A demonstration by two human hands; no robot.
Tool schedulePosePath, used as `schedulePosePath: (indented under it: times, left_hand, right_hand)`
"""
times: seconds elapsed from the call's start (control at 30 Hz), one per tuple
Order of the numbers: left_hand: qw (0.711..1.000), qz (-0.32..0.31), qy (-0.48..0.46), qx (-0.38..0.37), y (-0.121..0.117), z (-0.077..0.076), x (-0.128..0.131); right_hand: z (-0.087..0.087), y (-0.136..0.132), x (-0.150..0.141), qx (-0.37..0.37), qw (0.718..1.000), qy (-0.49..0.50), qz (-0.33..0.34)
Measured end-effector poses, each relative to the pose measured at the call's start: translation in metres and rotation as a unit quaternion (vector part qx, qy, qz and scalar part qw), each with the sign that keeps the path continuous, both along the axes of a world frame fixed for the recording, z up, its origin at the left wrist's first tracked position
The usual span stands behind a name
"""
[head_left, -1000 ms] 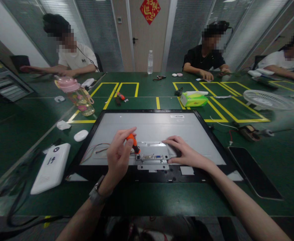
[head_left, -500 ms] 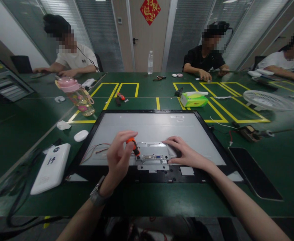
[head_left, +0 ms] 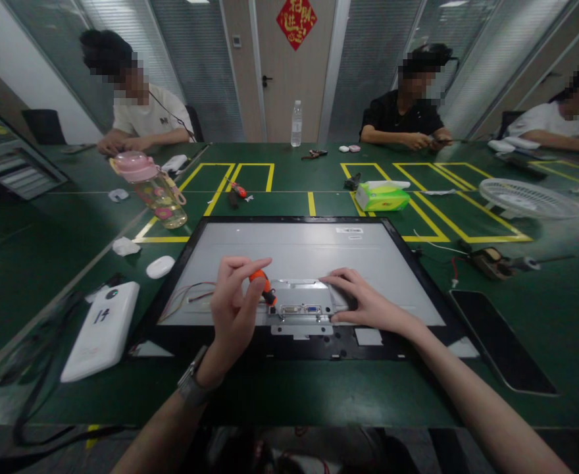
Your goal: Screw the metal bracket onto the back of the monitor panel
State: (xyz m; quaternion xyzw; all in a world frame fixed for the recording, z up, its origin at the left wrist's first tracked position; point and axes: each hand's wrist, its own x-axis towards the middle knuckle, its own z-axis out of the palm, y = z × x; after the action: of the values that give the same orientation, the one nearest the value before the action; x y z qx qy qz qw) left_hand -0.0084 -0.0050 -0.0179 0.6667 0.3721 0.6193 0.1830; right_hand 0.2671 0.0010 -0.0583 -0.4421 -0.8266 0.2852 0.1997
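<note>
A monitor panel (head_left: 294, 253) lies face down on the green table, its grey metal back up inside a black frame. My left hand (head_left: 233, 309) is closed round a small orange-handled screwdriver (head_left: 264, 286), whose tip stands on the left end of a metal connector bracket (head_left: 302, 304) near the panel's front edge. My right hand (head_left: 363, 301) lies on the right end of that bracket, fingers curled and pressing it down. Thin coloured wires (head_left: 191, 296) run over the panel to the left of my left hand.
A white device (head_left: 102, 328) and a white case (head_left: 160, 266) lie left of the panel, a pink-lidded bottle (head_left: 154, 189) beyond. A dark phone (head_left: 499, 339), a green tissue pack (head_left: 382, 195) and a white fan (head_left: 524, 195) sit right. Three people work across the table.
My left fingers have shifted round the screwdriver handle, twisting it in place. My right hand has stayed on the bracket. The people across the table have moved their hands a little.
</note>
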Motion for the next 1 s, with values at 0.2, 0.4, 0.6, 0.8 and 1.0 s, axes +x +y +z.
schedulePosePath:
  times: [0.2,0.4,0.6,0.8,1.0]
  left_hand:
    - [0.999,-0.002,-0.017,-0.047,0.0020,0.0025,0.0008]
    - [0.999,0.028,-0.013,-0.039,0.0008,0.0023,0.0025]
    - [0.998,-0.002,-0.044,-0.055,0.0019,0.0006,0.0012]
    - [0.999,0.001,-0.018,-0.035,0.0002,0.0022,0.0019]
    - [0.999,-0.025,-0.025,-0.007,0.0015,0.0012,0.0011]
  right_hand:
    - [-0.0003,0.0000,0.0003,0.002,1.000,-0.002,-0.002]
    - [0.0030,-0.0016,-0.0012,-0.005,1.000,-0.007,-0.002]
    - [0.0037,-0.0014,-0.0015,-0.006,1.000,-0.006,-0.002]
    - [0.0057,-0.0020,-0.0016,-0.013,1.000,-0.006,-0.004]
    - [0.0035,-0.0010,-0.0011,-0.005,1.000,-0.003,-0.001]
